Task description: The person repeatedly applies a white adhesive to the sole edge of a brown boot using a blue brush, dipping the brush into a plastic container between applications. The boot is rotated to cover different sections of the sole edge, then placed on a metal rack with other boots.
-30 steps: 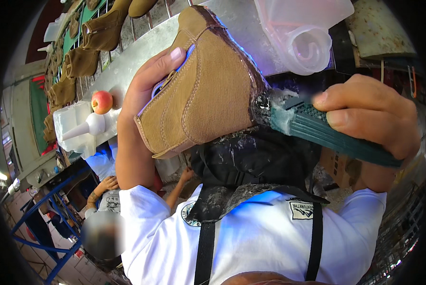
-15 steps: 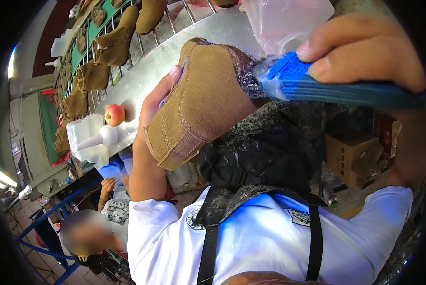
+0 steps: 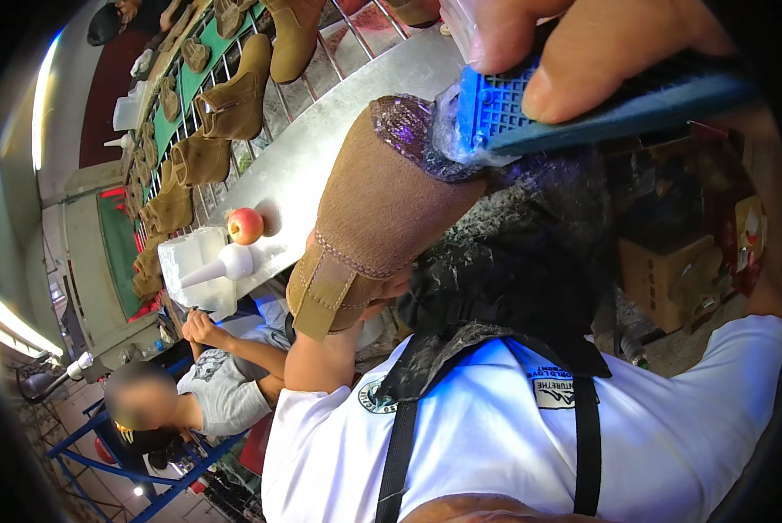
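A tan suede boot (image 3: pixel 382 192) is held in front of my chest, its strip-trimmed top opening toward the lower left. My left hand (image 3: pixel 398 286) grips it from behind; most of the fingers are hidden by the boot. At the upper right my right hand (image 3: pixel 600 52) pinches a blue brush (image 3: pixel 574 122) with a gridded plastic head. Its whitish, gummed-up bristles press against the boot's dark, glossy wet underside (image 3: pixel 408 131).
Beyond the boot, a metal bench (image 3: pixel 321 131) carries an apple (image 3: pixel 245 226) and a white nozzle bottle (image 3: pixel 221 266) by a clear container. More tan boots (image 3: pixel 234 96) line a wire rack. A seated person (image 3: pixel 225 383) works at lower left; a cardboard box (image 3: pixel 661 279) stands at right.
The boot has turned in my left hand, showing more of its wet underside. My right hand and the brush have shifted up and left along its edge.
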A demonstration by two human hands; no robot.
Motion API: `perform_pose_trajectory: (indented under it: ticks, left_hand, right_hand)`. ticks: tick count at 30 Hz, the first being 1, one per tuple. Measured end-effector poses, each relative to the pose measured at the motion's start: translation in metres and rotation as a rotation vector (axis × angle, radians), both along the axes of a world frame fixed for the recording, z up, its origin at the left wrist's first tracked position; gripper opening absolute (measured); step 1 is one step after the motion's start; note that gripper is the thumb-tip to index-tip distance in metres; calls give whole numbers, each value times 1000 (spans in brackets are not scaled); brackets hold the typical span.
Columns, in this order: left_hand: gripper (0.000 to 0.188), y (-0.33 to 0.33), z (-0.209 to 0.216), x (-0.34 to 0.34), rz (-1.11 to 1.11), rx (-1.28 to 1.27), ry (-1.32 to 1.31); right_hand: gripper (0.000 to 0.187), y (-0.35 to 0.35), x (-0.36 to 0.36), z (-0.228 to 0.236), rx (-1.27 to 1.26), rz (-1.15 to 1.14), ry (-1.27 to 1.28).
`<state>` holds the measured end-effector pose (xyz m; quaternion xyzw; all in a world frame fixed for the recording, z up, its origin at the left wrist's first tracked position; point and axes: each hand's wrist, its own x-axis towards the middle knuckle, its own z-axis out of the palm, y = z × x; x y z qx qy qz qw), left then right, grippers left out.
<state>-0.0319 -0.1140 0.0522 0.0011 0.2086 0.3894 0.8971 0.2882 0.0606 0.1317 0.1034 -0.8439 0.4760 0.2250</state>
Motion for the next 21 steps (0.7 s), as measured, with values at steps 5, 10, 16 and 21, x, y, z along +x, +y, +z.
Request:
perform_pose_trajectory:
  ticks: [5,10,16,21]
  left_hand:
    - [62,-4,-7,1,-79,-30,-89]
    - [43,-14,5,8,-105,-150,-12]
    - [45,-9,4,21,-211,-213,-203]
    - [48,-22,-4,23,-273,-230,-329]
  right_hand:
    - [25,-4,4,4,-11,-12,-23]
    - [25,4,-1,-3,-21,61,20]
    - [26,2,9,9,-44,39,-18]
    - [26,13,0,0,-61,118,27]
